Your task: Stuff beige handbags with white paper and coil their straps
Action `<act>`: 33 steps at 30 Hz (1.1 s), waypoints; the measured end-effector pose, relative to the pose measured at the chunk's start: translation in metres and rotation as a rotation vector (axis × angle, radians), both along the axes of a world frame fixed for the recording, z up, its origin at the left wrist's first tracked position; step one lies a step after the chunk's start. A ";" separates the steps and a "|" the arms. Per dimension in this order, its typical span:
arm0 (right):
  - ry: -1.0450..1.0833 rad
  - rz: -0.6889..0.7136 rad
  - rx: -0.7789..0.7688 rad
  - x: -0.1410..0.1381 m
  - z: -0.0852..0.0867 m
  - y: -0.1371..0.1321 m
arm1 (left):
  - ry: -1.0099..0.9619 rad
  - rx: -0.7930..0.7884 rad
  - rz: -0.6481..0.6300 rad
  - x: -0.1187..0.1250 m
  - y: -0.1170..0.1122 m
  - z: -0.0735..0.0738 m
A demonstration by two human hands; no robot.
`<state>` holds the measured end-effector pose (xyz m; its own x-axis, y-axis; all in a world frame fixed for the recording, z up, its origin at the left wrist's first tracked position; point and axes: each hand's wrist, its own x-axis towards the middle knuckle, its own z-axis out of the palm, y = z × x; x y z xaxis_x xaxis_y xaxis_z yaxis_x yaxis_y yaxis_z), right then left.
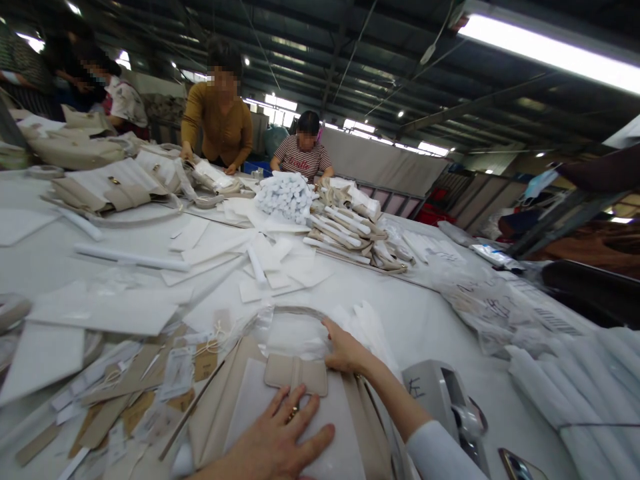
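Note:
A beige handbag [367, 420] lies before me, with a white sheet over its front and a small beige flap or tab [296, 375] on top. My left hand [280, 433] rests flat on the sheet just below the tab, fingers spread, a ring on one finger. At the bag's upper right, my right hand [345, 350] is curled about the bag's strap [295, 311], which arches over the far side. Its index fingertip and thumb show; the other fingers are hidden. Clear plastic wrap [293, 333] lies inside the strap's arch.
Tags and card strips [145, 380] lie left of the bag, white sheets [105, 307] beyond. A grey tape dispenser [443, 400], phone [520, 463] and wrapped white rolls [575, 387] are at right. Farther off are stacked bags [350, 233], white rolled pieces [285, 197] and co-workers [217, 123].

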<state>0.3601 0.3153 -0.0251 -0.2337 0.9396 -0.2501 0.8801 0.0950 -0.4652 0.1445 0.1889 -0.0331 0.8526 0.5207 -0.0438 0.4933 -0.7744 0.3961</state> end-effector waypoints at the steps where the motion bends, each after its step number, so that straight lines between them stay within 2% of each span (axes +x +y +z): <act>1: -0.044 -0.004 0.014 0.000 -0.004 0.000 | -0.005 0.006 -0.005 0.000 0.001 -0.001; 4: -0.145 -0.066 0.072 -0.002 -0.012 0.000 | -0.029 0.025 -0.017 0.001 0.002 -0.005; 7: -0.142 -0.114 0.111 -0.004 -0.013 0.002 | -0.033 0.038 -0.018 0.001 0.003 -0.011; 12: 0.072 -0.128 0.071 -0.005 -0.009 0.005 | -0.082 0.043 -0.008 -0.001 0.002 -0.015; 16: 0.240 -0.168 0.064 -0.004 -0.005 0.001 | -0.055 0.003 0.004 -0.001 0.002 -0.009; 22: 0.398 -0.151 0.041 0.010 0.010 -0.029 | -0.061 -0.025 0.027 -0.003 0.002 -0.001; 26: 0.362 0.010 0.103 0.022 0.019 -0.069 | -0.089 -0.022 0.037 -0.005 -0.001 -0.003; 30: 0.135 0.264 0.170 0.021 0.020 -0.109 | -0.102 -0.011 0.046 -0.004 -0.005 -0.007; 33: -0.003 0.359 0.228 0.016 0.019 -0.129 | -0.112 0.000 0.056 -0.004 -0.008 -0.008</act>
<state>0.3766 0.1859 -0.0056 -0.5560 0.8299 -0.0464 0.7737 0.4964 -0.3938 0.1403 0.1805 -0.0414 0.8219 0.5675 0.0498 0.4883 -0.7468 0.4514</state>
